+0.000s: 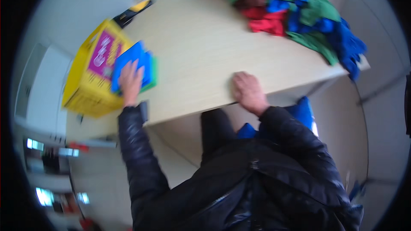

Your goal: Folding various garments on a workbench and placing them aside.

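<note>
Cloths (147, 67) should be soft, light, pinchable at folds; left hand (131, 80) spread loosely on top, right hand (249, 92) on table (192, 55), finger closure too blurred to tell.

in the head view, toward ten o'clock, we lay our left hand (130, 81) on a flat blue stack (128, 55) with a green layer (153, 80) beneath (blur hides the material), beside a yellow box (92, 79). toward three o'clock our right hand (249, 93) rests on the pale table (192, 51) near its edge. between one and two o'clock we see a heap (308, 21) of red, green and blue cloth.
</note>
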